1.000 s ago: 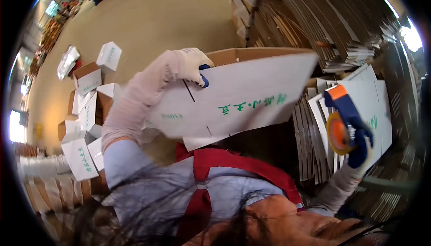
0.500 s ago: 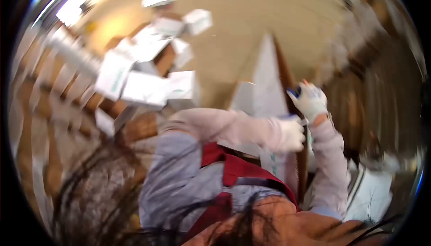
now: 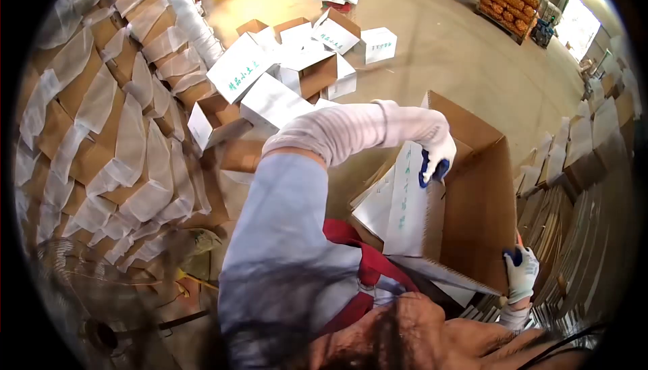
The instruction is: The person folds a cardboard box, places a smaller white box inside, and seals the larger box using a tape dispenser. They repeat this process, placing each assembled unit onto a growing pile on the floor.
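An opened cardboard box point(image 3: 476, 201), brown inside and white outside with green lettering, is tilted in front of my body. My left hand point(image 3: 437, 161), in a white glove with blue fingertips, grips the box's lettered side wall at its upper edge. At the lower right corner of the box, my right hand point(image 3: 521, 272), gloved alike, has its fingers closed at the outer edge. A thin orange item shows beside the right fingers, too small to name. White folded cardboard point(image 3: 374, 201) lies under the box on the left.
White boxes point(image 3: 273, 100) lie in a loose pile ahead on the left. Stacked open cartons point(image 3: 88, 147) line the left side. Flat cardboard stands in rows point(image 3: 567, 235) at the right. Orange sacks point(image 3: 507, 7) sit on a pallet at the far right.
The narrow, flattened box has been opened into a wide box shape. My left hand has moved up onto its side wall, and my right hand has moved down to its lower right corner.
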Tool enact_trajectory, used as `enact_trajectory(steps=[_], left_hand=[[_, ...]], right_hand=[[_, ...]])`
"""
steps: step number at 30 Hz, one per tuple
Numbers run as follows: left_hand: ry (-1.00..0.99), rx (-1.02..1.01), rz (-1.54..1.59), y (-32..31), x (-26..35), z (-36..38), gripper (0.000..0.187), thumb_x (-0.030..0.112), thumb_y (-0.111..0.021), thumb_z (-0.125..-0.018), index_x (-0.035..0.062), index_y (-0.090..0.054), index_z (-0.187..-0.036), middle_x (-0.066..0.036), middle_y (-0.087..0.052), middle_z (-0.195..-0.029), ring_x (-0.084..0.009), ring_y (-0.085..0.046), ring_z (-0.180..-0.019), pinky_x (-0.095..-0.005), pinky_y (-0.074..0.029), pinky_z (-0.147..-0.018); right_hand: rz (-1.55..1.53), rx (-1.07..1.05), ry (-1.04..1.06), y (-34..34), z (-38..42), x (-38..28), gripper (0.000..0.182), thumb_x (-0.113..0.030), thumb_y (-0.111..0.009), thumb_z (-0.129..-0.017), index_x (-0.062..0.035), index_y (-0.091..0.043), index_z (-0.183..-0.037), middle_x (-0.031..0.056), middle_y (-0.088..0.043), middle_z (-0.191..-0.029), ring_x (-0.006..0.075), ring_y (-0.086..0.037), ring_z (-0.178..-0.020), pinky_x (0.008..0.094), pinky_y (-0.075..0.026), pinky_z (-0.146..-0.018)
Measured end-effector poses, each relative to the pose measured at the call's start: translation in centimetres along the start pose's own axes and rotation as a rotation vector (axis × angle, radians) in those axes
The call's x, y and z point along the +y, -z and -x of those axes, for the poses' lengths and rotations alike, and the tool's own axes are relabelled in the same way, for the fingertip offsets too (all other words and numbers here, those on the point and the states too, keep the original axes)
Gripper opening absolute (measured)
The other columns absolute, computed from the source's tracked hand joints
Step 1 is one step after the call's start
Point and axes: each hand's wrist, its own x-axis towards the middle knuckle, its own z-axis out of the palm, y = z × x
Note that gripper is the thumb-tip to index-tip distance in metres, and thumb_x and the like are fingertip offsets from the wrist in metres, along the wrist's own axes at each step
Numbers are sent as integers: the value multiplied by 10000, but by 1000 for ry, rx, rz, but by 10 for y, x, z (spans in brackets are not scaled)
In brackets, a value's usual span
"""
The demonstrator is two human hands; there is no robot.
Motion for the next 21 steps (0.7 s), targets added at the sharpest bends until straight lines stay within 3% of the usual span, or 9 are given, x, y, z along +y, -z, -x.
enact_trajectory(steps=[2,4,5,8,10,14,17,19,21], left_hand=[[-116,-262,452,-3,33,-18,517,436,-756,-707,82,-631,-1062,2,-643,-974,-120,-571,-952,-312,-481,-762],[-64,-65,504,-21,112,-20,546,558,-618,-782,51,-631,-984,-33,-622,-830,-173,-603,-766,-329,-502,-683],[-12,-50,421,-32,149,-31,567,597,-610,-769,114,-645,-1064,-120,-635,-927,-232,-636,-860,-415,-545,-704],[-250,193,-265,-76,208,-59,698,635,-552,-755,-49,-664,-839,-271,-627,-906,-378,-618,-825,-426,-490,-757],[-178,280,-126,-81,198,-69,603,565,-578,-763,-28,-677,-809,-249,-641,-833,-382,-617,-827,-431,-487,-762],[-32,-98,187,-59,105,-103,462,453,-616,-742,2,-686,-816,-205,-655,-845,-343,-624,-857,-442,-487,-760],[139,-224,-108,-57,100,-111,464,447,-631,-719,6,-682,-853,-168,-664,-884,-319,-626,-876,-442,-481,-782],[176,-110,-338,-56,111,-109,470,444,-641,-704,10,-678,-878,-143,-669,-910,-302,-628,-888,-443,-478,-797],[144,264,-609,-50,83,-115,494,436,-649,-715,21,-650,-984,-140,-648,-999,-311,-591,-971,-502,-422,-882]], right_hand=[[34,-54,-75,13,0,-32,352,-247,-730,-700,-78,-635,-993,134,-598,-865,316,-603,-792,391,-478,-717],[99,-106,-148,14,1,-45,357,-272,-719,-710,-82,-637,-1001,136,-599,-883,313,-605,-797,390,-480,-719],[165,-13,-80,5,3,-39,360,-294,-711,-717,-84,-639,-1001,136,-601,-887,307,-607,-804,394,-480,-730],[128,-98,-138,14,-5,-53,360,-302,-710,-719,-88,-642,-1000,135,-603,-893,299,-608,-816,392,-478,-737],[116,-21,-89,13,1,-47,330,-275,-712,-724,-61,-646,-966,140,-599,-858,306,-607,-790,393,-476,-705],[15,-98,-160,16,-7,-55,319,-281,-686,-747,-54,-649,-967,144,-608,-883,310,-609,-805,389,-479,-721],[110,-76,-129,12,-17,-64,321,-283,-693,-742,-60,-649,-968,139,-607,-878,312,-607,-803,392,-478,-727],[118,-48,-124,12,-11,-63,322,-279,-697,-737,-61,-647,-969,137,-608,-877,311,-607,-804,391,-478,-727],[113,-33,-131,9,-7,-59,323,-266,-708,-728,-70,-641,-976,132,-608,-877,314,-606,-797,395,-480,-716]])
